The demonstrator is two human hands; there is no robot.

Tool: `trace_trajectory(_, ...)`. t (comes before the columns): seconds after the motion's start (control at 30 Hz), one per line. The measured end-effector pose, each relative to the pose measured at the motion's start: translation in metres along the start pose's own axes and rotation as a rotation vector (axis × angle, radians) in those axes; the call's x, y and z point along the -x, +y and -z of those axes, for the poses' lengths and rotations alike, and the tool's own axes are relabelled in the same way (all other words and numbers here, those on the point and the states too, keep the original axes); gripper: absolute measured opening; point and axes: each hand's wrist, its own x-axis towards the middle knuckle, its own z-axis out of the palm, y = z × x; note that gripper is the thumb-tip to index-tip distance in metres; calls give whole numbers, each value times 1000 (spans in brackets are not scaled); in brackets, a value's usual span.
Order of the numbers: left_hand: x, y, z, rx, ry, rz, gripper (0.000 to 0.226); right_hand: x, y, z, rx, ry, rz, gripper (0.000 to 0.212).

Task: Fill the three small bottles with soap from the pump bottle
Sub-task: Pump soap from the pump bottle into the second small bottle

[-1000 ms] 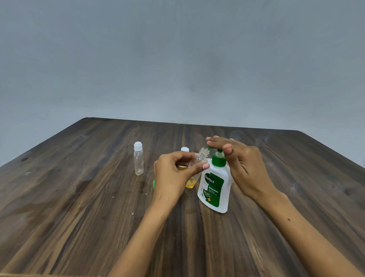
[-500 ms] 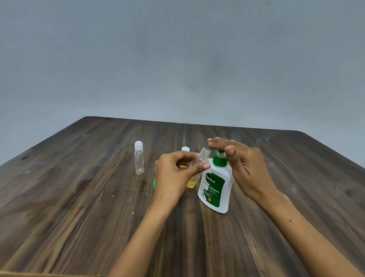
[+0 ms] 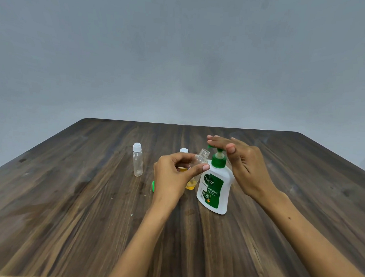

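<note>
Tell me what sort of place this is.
Probably a plain indoor room set up for a tabletop task: a dark wood-grain table against a bare grey wall, holding only a soap pump bottle and small bottles such as a capped empty one.

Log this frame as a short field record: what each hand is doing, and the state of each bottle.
left hand: holds open small bottle tilted, mouth at the spout
right hand: flat fingers over pump bottle head
held bottle: a little yellow soap at its bottom
capped bottle: upright, looks empty
third bottle: white cap, mostly hidden behind left hand
green cap: on table
</note>
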Motion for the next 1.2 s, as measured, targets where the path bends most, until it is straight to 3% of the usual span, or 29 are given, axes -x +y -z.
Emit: trace_trajectory(1.2, 1, 2, 0, -28, 5, -10, 25, 6, 0, -3, 76, -26, 43, 78)
